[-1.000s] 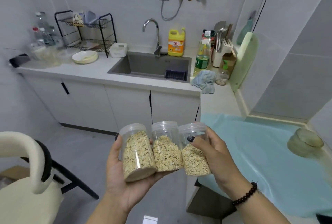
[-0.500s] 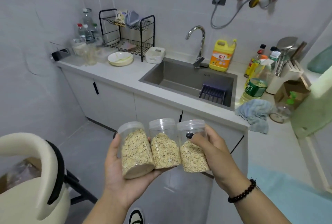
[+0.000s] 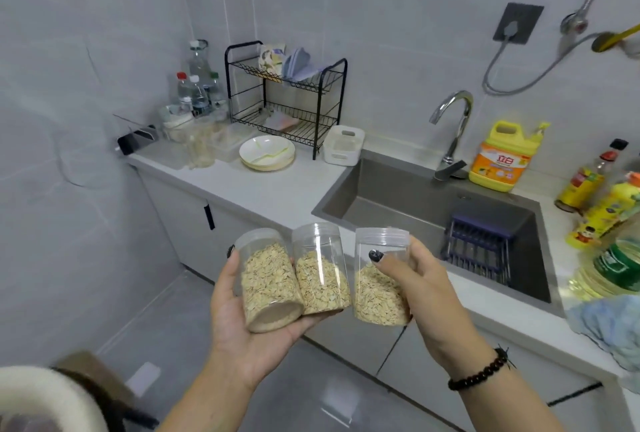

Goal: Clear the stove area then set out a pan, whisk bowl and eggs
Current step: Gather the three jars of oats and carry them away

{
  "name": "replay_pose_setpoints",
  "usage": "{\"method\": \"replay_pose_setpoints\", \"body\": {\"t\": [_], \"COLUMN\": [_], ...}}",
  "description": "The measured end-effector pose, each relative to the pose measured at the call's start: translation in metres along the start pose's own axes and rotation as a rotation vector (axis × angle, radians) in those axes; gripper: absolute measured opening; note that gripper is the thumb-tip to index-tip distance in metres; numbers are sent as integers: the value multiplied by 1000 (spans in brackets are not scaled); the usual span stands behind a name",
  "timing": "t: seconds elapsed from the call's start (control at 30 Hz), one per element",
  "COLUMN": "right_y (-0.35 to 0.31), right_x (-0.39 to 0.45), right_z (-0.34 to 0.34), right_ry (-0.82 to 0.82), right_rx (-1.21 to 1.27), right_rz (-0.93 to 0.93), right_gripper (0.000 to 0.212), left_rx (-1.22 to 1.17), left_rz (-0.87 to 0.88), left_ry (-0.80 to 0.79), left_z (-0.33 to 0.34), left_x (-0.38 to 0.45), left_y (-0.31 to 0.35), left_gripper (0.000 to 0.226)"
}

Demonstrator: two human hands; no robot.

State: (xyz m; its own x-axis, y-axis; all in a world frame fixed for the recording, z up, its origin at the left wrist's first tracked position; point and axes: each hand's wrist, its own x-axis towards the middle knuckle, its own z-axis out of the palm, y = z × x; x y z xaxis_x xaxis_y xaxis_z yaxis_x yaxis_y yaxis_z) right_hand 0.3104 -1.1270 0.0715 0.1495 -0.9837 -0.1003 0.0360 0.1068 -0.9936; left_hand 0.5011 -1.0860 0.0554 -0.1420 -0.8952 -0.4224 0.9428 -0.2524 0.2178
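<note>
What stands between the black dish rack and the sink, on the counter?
In the head view, a small white basket stands between the dish rack and the sink.

Black dish rack (image 3: 287, 99) w/ white plates (image 3: 267, 153) beside it, yellow detergent jug (image 3: 502, 158) by sink (image 3: 433, 210), blurred bottles, prob. oil (image 3: 613, 203).

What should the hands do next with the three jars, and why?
Probably carry them on to the bare counter left of the sink and set them down: the left hand holds two jars, the right hand one, all in mid-air.
</note>
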Motion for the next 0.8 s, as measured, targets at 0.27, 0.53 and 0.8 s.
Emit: {"method": "replay_pose_setpoints", "body": {"t": [0.27, 0.53, 0.8], "right_y": [-1, -14, -26], "right_x": [131, 284, 389], "right_z": [72, 151, 250], "right_ry": [-110, -191, -294], "right_rx": [-45, -61, -138], "right_rz": [57, 77, 42], "right_gripper": [31, 41, 57], "left_rx": [-45, -40, -104], "left_rz": [144, 260, 385], "left_ry": [42, 72, 100], "left_z": [0, 15, 5], "left_x": [77, 165, 218], "left_y": [104, 215, 329], "left_gripper": [72, 76, 75]}}
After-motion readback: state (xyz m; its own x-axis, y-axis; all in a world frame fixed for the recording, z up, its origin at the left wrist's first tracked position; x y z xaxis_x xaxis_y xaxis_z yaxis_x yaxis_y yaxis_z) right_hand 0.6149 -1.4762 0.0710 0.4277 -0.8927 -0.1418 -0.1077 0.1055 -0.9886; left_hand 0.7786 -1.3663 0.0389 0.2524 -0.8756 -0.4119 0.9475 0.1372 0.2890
